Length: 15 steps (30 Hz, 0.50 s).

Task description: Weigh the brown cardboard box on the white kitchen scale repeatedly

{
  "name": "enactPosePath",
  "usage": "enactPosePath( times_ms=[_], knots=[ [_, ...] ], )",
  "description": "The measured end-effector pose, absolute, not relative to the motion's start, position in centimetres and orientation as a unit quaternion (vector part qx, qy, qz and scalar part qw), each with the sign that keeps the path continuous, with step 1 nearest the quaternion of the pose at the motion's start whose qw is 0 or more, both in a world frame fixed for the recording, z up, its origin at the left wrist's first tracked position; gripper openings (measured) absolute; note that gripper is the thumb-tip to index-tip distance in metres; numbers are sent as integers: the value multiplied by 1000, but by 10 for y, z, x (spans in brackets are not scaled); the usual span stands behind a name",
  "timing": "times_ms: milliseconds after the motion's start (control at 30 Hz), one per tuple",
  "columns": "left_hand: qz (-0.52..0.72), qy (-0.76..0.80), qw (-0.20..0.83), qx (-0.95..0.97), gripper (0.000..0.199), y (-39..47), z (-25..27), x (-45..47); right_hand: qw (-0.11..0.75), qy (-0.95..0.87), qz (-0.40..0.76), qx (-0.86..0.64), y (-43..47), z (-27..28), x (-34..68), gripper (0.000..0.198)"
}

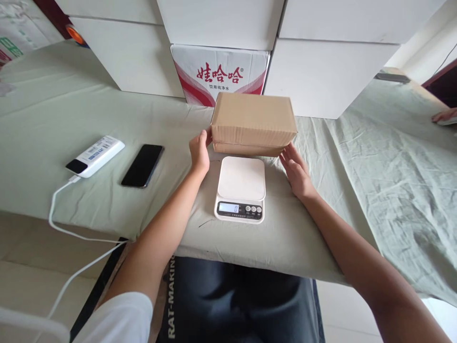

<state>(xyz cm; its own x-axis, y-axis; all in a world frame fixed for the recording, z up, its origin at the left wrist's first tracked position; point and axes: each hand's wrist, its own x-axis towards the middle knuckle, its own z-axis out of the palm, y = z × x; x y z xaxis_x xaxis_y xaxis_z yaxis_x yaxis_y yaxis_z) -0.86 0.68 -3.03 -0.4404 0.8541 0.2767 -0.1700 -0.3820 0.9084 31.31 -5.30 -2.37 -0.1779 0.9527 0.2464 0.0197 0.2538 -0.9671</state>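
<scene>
A brown cardboard box (pixel 254 119) is held between my two hands, just behind a white kitchen scale (pixel 241 178). My left hand (pixel 200 151) presses on its left side, fingers partly hidden behind it. At the lower right corner, my right hand (pixel 295 170) grips the box with its fingertips. I cannot tell whether the box hangs above the cloth or rests on it. The scale's plate is bare, and its lit display (pixel 229 208) reads 0.
Left on the green cloth (pixel 171 124) lie a black phone (pixel 143 165) and a white power bank (pixel 95 156) with a white cable (pixel 53 209). Behind the brown box stand white panels or boxes (pixel 321 76) and a red-and-white water carton (pixel 221 71). Another person's hand (pixel 444 115) shows far right.
</scene>
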Motion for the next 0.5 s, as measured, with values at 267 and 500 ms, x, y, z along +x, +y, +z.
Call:
enactPosePath(
  times_ms=[267,500],
  knots=[
    [787,374,244,427,66,-16,1,-14,588,-621,309,-416,-88,-2,296,51],
    [760,392,230,464,72,-29,-3,-13,608,-616,302,-401,-93,-13,299,42]
  ],
)
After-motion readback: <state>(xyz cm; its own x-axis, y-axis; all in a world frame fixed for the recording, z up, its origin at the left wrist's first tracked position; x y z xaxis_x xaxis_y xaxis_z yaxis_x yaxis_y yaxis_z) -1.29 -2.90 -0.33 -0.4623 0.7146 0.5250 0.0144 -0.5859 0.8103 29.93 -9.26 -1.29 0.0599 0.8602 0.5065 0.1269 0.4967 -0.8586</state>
